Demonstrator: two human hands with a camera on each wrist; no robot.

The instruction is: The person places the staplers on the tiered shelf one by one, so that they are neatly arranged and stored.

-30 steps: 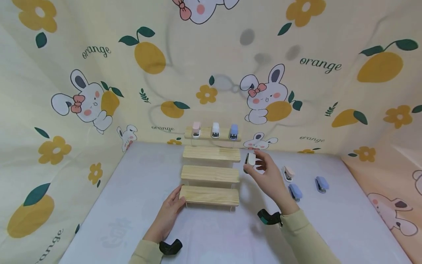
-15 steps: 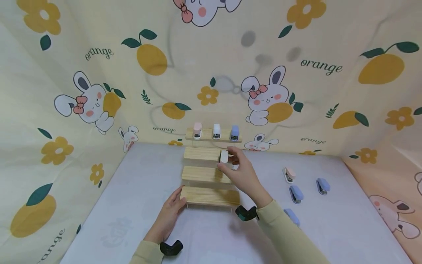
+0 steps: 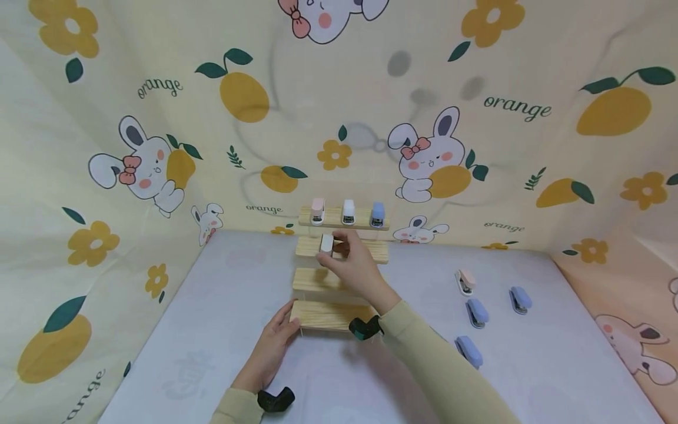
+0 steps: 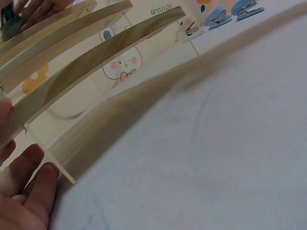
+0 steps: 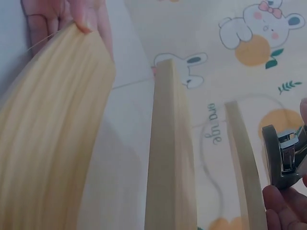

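A stepped display stand with light wooden boards (image 3: 323,315) and clear legs stands on the table. My left hand (image 3: 271,344) grips the left end of its lowest board, thumb on top and fingers beside the clear leg (image 4: 60,167). Between thumb and fingers, my right hand (image 3: 356,266) pinches a white mini stapler (image 3: 326,244) at the left part of the second board from the top. Its metal mouth (image 5: 288,151) shows in the right wrist view; whether it touches the board I cannot tell. Pink (image 3: 317,211), white (image 3: 348,212) and blue (image 3: 378,214) staplers line the top board.
On the table to the right lie a pink stapler (image 3: 465,282) and three blue ones, a nearer stapler (image 3: 469,351), a middle stapler (image 3: 477,312) and a far-right stapler (image 3: 520,299). A printed cloth (image 3: 328,88) rises behind the stand.
My right hand has carried the white stapler leftward from beside the stand to the second board's left part. The nearest blue stapler has come into view. My left hand keeps its grip.
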